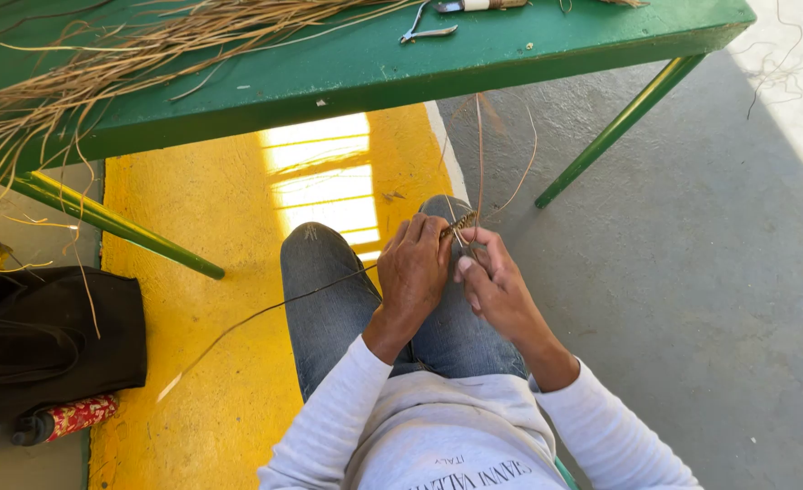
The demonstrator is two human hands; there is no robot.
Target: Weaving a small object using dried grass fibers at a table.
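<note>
2 hands point(415, 272), 1 table point(347, 73), 1 bag point(47, 345)

A glossy green table point(347, 63) spans the top of the frame, strewn at upper left with tan, straw-coloured fibres point(83, 77). Below it the floor point(692, 299) is grey at right and bright yellow at centre-left. At lower left lies a black bag point(47, 340) beside a red floral-patterned bottle point(70, 419). Blue-grey jeans point(329, 299) and white sleeves point(338, 417) fill the bottom centre.
</note>
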